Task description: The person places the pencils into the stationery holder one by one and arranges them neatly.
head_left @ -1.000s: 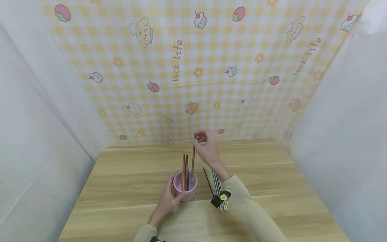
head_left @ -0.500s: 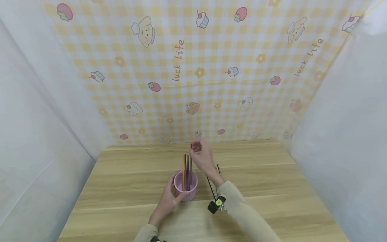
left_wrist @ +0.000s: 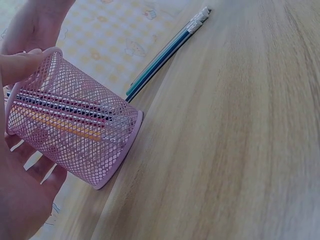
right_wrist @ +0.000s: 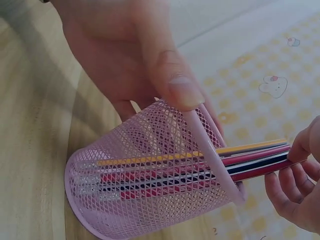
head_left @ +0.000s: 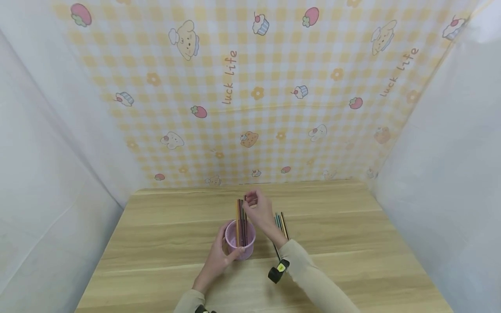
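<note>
My left hand (head_left: 217,258) grips a pink mesh pencil cup (right_wrist: 212,155) by its side, thumb over the rim and fingers around the far wall. Several pencils (head_left: 240,217) stand in it, yellow, red and black, with their eraser ends down at the bottom, seen through the mesh (left_wrist: 75,120). Above the rim my right hand (head_left: 259,211) pinches the upper end of a pencil whose lower part is inside the cup. In the right wrist view, the fingertips of the right hand (right_wrist: 300,187) are at the top of a red pencil (right_wrist: 260,171).
Several loose pencils (head_left: 282,224), some teal and dark, lie on the wooden table (head_left: 352,243) right of the cup, partly hidden by the right forearm. Their white erasers (left_wrist: 197,21) show in the left wrist view. A yellow checked cloth (head_left: 254,117) hangs behind, with white sheets on both sides.
My right hand has come down and slightly left, lowering the pencil from above the rim deep into the cup beside the others. The left hand and the cup have stayed in place.
</note>
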The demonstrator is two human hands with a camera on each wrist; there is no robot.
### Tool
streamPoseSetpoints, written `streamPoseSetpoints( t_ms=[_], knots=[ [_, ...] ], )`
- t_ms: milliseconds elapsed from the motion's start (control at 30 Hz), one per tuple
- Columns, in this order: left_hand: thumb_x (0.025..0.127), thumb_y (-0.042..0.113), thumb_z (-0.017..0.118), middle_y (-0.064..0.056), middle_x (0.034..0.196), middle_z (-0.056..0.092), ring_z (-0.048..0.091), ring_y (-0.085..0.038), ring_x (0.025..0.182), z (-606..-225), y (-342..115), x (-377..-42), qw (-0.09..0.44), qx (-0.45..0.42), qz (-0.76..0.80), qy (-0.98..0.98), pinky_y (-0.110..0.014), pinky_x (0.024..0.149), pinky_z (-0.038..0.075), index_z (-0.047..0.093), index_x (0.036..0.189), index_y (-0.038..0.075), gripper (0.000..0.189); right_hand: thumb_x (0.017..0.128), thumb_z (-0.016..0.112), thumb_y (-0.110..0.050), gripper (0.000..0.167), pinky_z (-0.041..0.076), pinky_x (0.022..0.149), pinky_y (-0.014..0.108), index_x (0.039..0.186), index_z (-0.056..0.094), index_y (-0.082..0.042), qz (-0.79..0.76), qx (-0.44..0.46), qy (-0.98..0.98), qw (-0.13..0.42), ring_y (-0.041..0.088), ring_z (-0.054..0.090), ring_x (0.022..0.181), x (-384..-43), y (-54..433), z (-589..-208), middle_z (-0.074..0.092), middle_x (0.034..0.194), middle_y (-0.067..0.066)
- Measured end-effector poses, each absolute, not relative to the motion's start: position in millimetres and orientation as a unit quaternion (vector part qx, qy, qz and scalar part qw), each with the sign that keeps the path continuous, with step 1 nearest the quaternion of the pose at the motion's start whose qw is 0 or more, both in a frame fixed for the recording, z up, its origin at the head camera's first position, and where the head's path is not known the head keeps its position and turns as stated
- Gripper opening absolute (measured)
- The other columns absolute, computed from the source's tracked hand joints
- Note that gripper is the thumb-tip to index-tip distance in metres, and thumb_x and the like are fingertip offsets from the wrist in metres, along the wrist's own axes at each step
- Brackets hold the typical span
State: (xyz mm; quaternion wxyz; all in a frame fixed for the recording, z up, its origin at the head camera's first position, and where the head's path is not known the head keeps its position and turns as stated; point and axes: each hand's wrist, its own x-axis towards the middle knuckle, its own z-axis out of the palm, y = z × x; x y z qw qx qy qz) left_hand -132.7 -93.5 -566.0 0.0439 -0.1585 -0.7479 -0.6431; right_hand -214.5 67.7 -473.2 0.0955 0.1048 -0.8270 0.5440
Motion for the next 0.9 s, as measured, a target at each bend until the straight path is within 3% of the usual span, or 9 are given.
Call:
streamPoseSetpoints(
  t_ms=[433, 667, 900],
  knots=[
    [0.085, 0.010, 0.080, -0.024, 0.151, 0.046, 0.050, -0.047, 0.133, -564.0, -93.2, -130.7, 0.060, -0.167, -0.632, -0.755, -0.064, 0.110, 0.043, 0.033, 0.153, 0.002, 0.083, 0.091, 0.067, -0.008, 0.024, 0.060, 0.069, 0.022, 0.114, 0.062, -0.001, 0.547, 0.102, -0.824, 0.104, 0.019, 0.066, 0.084, -214.3, 88.1, -480.5, 0.068, 0.096, 0.011],
    [0.084, 0.009, 0.081, -0.023, 0.151, 0.046, 0.050, -0.045, 0.134, -563.6, -92.5, -132.0, 0.055, -0.168, -0.638, -0.749, -0.063, 0.113, 0.040, 0.033, 0.153, 0.003, 0.084, 0.091, 0.064, -0.004, 0.023, 0.061, 0.067, 0.024, 0.113, 0.062, 0.004, 0.532, 0.089, -0.832, 0.130, 0.025, 0.068, 0.083, -220.0, 111.3, -481.0, 0.069, 0.095, 0.016],
    [0.084, 0.008, 0.081, -0.025, 0.150, 0.045, 0.050, -0.048, 0.133, -565.1, -91.3, -131.5, 0.046, -0.164, -0.646, -0.744, -0.064, 0.113, 0.041, 0.033, 0.153, 0.005, 0.084, 0.092, 0.061, -0.006, 0.025, 0.061, 0.069, 0.029, 0.116, 0.061, 0.003, 0.507, 0.064, -0.853, 0.110, 0.028, 0.068, 0.088, -231.3, 136.5, -490.1, 0.068, 0.100, 0.016]
  ],
)
